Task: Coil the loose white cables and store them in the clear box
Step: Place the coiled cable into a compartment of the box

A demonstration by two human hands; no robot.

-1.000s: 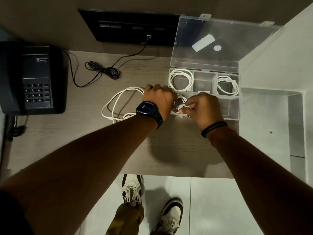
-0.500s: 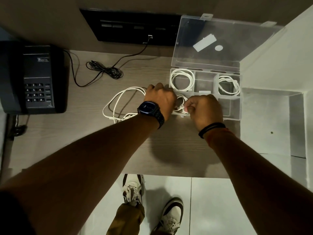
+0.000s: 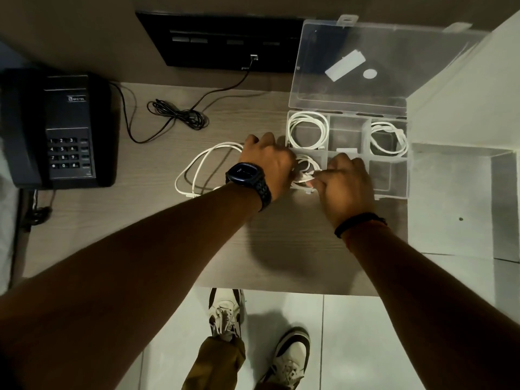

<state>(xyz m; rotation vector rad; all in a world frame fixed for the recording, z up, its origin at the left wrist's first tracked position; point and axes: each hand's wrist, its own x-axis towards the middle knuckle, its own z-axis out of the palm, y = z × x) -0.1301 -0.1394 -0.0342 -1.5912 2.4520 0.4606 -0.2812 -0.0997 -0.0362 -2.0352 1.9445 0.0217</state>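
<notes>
woodgrain desk [image 3: 140, 220]: fingers [image 3: 288, 161] of left hand [image 3: 267, 161] and right hand [image 3: 349, 184] pinch a round white coil [image 3: 305, 164].

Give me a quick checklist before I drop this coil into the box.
1. Lid of the box open: ok.
2. Coil gripped: ok, left hand and right hand both hold it at the box's near-left corner.
3. Whole cable wound: cannot tell; loose loops on the desk run under the left hand.
4. Free compartment: ok, the near-right compartment looks empty.
5. Stored cables inside their walls: ok, far-left cable and far-right cable.
6. Black phone cord apart from the white loops: ok.
</notes>
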